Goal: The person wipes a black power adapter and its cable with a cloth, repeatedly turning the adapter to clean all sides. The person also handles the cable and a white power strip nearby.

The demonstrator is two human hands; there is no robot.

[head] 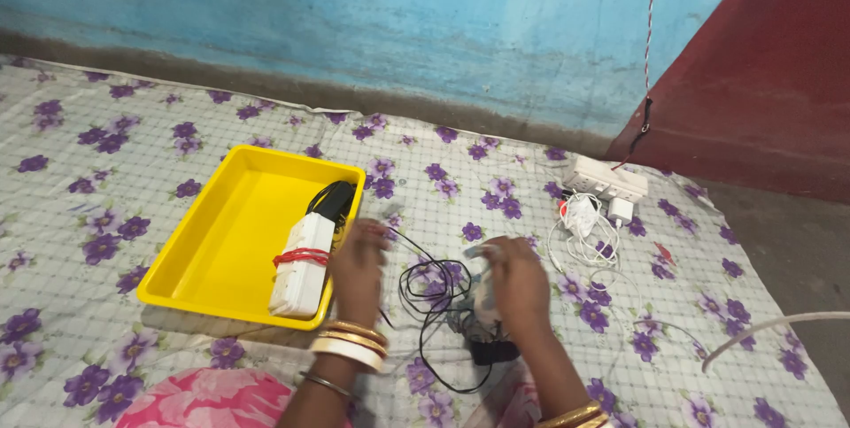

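My left hand [359,270] is beside the right rim of a yellow plastic tray [212,233], its blurred fingers pinching a thin black cable [436,300] that loops on the cloth between my hands. In the tray lies a white power strip [301,266] with a red band around it and a black cord bundle at its far end. My right hand [518,285] is closed on a small pale object with cable, over a dark adapter [494,353] on the cloth.
A white extension board [606,179] with a white charger and coiled white cables [586,233] lies at the back right. A flowered cloth [133,145] covers the floor. Behind stands a blue wall, with a red wall at right. A white cord [770,329] curves in from the right.
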